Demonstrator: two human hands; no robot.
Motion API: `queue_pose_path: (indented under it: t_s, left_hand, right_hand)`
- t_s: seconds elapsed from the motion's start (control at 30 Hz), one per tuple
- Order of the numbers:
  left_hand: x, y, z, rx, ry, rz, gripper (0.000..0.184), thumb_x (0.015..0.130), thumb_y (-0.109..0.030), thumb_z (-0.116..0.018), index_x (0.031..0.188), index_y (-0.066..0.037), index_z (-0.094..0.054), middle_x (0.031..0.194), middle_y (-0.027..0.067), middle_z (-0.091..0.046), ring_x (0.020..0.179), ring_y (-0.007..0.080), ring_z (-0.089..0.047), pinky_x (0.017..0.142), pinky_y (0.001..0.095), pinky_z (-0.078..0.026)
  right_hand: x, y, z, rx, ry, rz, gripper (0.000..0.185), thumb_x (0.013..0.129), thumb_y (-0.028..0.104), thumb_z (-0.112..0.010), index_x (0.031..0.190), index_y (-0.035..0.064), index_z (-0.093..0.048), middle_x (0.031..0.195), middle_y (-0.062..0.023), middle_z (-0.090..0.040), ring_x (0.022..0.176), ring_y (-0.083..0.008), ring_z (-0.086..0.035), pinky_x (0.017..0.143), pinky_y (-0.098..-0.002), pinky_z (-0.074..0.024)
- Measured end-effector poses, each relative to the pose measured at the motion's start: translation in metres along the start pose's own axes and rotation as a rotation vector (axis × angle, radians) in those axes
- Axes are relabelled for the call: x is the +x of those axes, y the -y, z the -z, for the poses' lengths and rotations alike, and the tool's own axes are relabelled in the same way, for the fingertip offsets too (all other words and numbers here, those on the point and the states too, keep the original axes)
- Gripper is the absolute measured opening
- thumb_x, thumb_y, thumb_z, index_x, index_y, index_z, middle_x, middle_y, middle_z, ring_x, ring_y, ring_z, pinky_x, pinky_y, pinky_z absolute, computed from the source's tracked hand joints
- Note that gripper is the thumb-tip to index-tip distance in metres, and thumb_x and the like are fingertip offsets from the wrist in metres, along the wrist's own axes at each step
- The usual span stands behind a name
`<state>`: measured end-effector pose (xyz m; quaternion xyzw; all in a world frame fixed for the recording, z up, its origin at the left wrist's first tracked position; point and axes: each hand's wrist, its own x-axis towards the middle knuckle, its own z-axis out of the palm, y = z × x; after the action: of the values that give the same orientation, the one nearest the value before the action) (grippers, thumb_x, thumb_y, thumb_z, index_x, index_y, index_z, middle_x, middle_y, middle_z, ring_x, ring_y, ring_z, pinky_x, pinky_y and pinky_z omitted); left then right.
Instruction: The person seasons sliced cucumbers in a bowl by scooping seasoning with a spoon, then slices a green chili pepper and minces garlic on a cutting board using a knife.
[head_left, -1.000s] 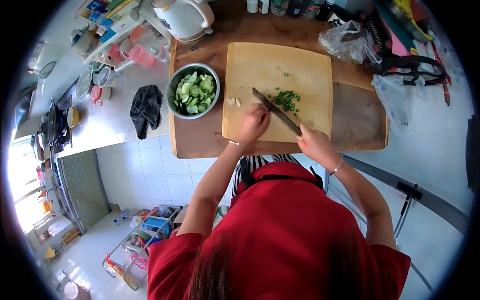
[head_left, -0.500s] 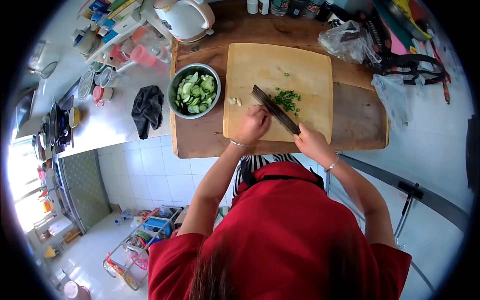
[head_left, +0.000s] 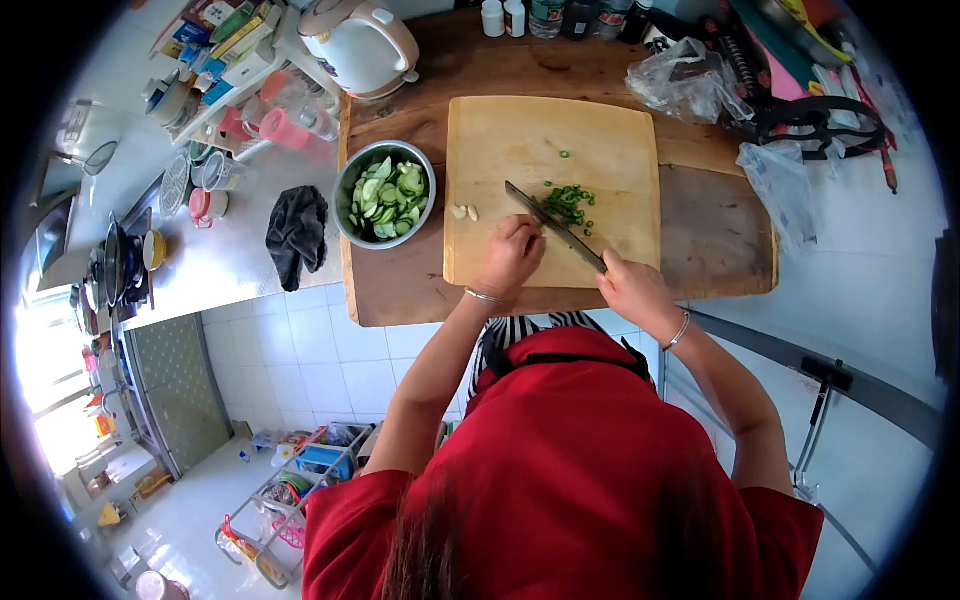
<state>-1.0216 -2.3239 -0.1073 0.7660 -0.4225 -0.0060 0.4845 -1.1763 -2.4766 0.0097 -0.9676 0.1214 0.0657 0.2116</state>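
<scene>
Knife (head_left: 567,236) long axis aslant over board (head_left: 550,125), tip far-left, right hand (head_left: 638,292) clasping near end, left hand (head_left: 512,255) beside, grip unclear.

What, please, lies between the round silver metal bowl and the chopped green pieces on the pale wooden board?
The head view shows, from bowl to green pieces, brown wooden table, small whitish pieces on the board, then the dark knife blade.
</scene>
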Motion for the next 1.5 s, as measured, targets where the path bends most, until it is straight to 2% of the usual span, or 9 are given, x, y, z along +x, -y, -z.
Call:
queue_pose_path:
  t_s: [0.13,0.33,0.47,0.57,0.77,0.93,1.13,1.2,1.5]
  left_hand:
    - [0.0,0.004,-0.003,0.05,0.017,-0.023,0.009,0.074,-0.004,-0.067,0.08,-0.001,-0.062,0.092,0.0127,-0.061,0.082,0.0294,-0.059,0.074,0.0373,-0.049]
    - [-0.001,-0.013,0.01,-0.051,0.01,0.02,0.011,0.075,-0.007,-0.068,0.082,-0.001,-0.061,0.093,0.0128,-0.06,0.083,0.03,-0.058,0.073,0.0382,-0.048]
    - [-0.007,-0.011,0.009,0.001,0.092,0.035,0.015,0.075,-0.009,-0.068,0.085,-0.001,-0.061,0.094,0.0126,-0.059,0.086,0.0308,-0.058,0.074,0.0388,-0.048]
    - [-0.008,-0.001,0.002,0.006,0.058,-0.013,0.013,0.073,-0.006,-0.067,0.083,-0.001,-0.06,0.093,0.012,-0.059,0.088,0.0308,-0.057,0.077,0.0389,-0.047]
    - [-0.008,-0.006,0.004,0.037,0.022,-0.048,0.01,0.073,-0.003,-0.065,0.082,-0.001,-0.06,0.092,0.0117,-0.059,0.089,0.0301,-0.057,0.077,0.0382,-0.048]
    - [-0.012,-0.003,-0.003,0.032,-0.011,0.012,0.007,0.076,-0.002,-0.063,0.082,-0.001,-0.061,0.091,0.0114,-0.059,0.086,0.0303,-0.058,0.076,0.0378,-0.049]
    - [-0.007,-0.007,0.003,0.065,-0.034,-0.081,0.004,0.075,-0.001,-0.063,0.078,-0.001,-0.06,0.086,0.0109,-0.06,0.082,0.0301,-0.059,0.073,0.0381,-0.049]
    - [-0.006,-0.012,0.007,0.007,-0.028,-0.015,0.005,0.074,-0.001,-0.063,0.076,-0.001,-0.059,0.085,0.0116,-0.06,0.081,0.0303,-0.059,0.072,0.0382,-0.049]
    - [-0.01,-0.005,0.008,0.04,-0.011,-0.033,0.007,0.07,-0.002,-0.065,0.074,-0.001,-0.059,0.083,0.0117,-0.06,0.077,0.0313,-0.057,0.07,0.0391,-0.048]
  right_hand:
    - [0.004,-0.011,-0.037,-0.002,-0.029,0.005,0.018,0.086,0.02,-0.054,0.09,0.0048,-0.045,0.065,-0.0159,-0.06,0.06,-0.0364,-0.061,0.054,-0.0474,-0.0478]
    - [0.005,-0.012,-0.025,0.01,-0.091,0.051,0.018,0.086,0.02,-0.053,0.09,0.0041,-0.045,0.064,-0.0159,-0.06,0.059,-0.0353,-0.061,0.052,-0.046,-0.0479]
    - [-0.006,0.002,-0.011,0.0,-0.053,0.051,0.018,0.086,0.02,-0.054,0.091,0.0041,-0.045,0.064,-0.0159,-0.06,0.058,-0.0349,-0.061,0.051,-0.0451,-0.048]
    - [0.003,-0.002,-0.023,-0.017,0.034,-0.011,0.019,0.086,0.02,-0.054,0.091,0.0045,-0.045,0.065,-0.016,-0.06,0.058,-0.0359,-0.061,0.052,-0.0459,-0.0481]
    - [0.003,-0.014,-0.034,-0.004,-0.104,0.026,0.02,0.086,0.021,-0.054,0.093,0.0038,-0.047,0.064,-0.0152,-0.06,0.057,-0.0362,-0.06,0.052,-0.0462,-0.048]
    - [-0.008,0.002,-0.015,0.011,-0.017,0.02,0.021,0.086,0.021,-0.055,0.092,0.0036,-0.047,0.065,-0.0155,-0.061,0.058,-0.0363,-0.06,0.052,-0.0468,-0.0474]
    - [-0.001,-0.001,-0.034,0.018,-0.023,-0.052,0.021,0.086,0.022,-0.055,0.092,0.0034,-0.047,0.066,-0.0153,-0.061,0.063,-0.0376,-0.061,0.056,-0.0487,-0.0469]
    - [-0.002,-0.005,-0.031,0.035,-0.04,-0.044,0.021,0.086,0.022,-0.055,0.092,0.0037,-0.047,0.066,-0.0152,-0.061,0.063,-0.0374,-0.061,0.056,-0.0488,-0.0469]
    - [-0.003,0.003,-0.026,0.047,0.043,-0.031,0.02,0.085,0.02,-0.056,0.092,0.0037,-0.047,0.064,-0.0162,-0.06,0.062,-0.0377,-0.061,0.055,-0.0495,-0.0467]
